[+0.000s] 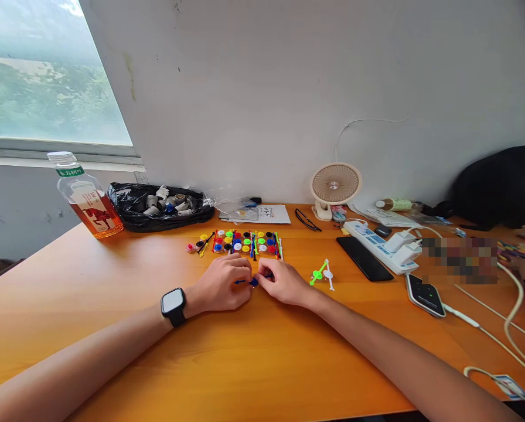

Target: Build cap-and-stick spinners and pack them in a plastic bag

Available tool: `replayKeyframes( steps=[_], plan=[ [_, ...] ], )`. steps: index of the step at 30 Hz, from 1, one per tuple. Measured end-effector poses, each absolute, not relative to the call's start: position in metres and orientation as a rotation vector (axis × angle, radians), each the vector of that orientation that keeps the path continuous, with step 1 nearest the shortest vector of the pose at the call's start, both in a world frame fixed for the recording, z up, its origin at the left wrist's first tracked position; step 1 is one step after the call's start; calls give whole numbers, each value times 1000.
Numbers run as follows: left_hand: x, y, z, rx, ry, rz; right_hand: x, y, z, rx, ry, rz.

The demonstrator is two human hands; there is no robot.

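My left hand, with a black-strapped watch on its wrist, is closed around one side of a small blue plastic arrow-ended piece. Fingers of my right hand pinch the other side, and a dark blue bit shows beside the thumb. Most of the piece is hidden by the fingers. Just beyond my hands lie rows of small clear domes with coloured discs, with plastic arrow sticks between them. To the right, a green arrow stick with a disc rests beside a white one.
A tilted-looking tea bottle and a black plastic bag stand at the back left. Along the back are papers, glasses and a small fan. Phone, power strip and cables occupy the right.
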State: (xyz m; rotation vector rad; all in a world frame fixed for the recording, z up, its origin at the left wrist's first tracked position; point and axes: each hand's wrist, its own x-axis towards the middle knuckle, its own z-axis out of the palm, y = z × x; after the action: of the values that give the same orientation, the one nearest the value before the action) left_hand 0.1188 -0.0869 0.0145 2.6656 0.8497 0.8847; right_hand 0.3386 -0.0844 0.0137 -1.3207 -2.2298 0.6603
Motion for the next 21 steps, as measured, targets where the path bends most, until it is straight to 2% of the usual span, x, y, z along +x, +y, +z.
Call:
replayKeyframes(
  steps=[7,14,18,21],
  plan=[
    [118,-87,15,2694,876,800,340,-86,14,-1250,-2228,607],
    [118,-91,18,2709,870,810,351,-85,20,-1280,-2002,702],
    [115,-93,22,2640,904,931,353,-90,25,-1363,-1969,567],
    [111,-92,23,2558,949,1058,350,-93,27,-1334,-1889,694]
  ],
)
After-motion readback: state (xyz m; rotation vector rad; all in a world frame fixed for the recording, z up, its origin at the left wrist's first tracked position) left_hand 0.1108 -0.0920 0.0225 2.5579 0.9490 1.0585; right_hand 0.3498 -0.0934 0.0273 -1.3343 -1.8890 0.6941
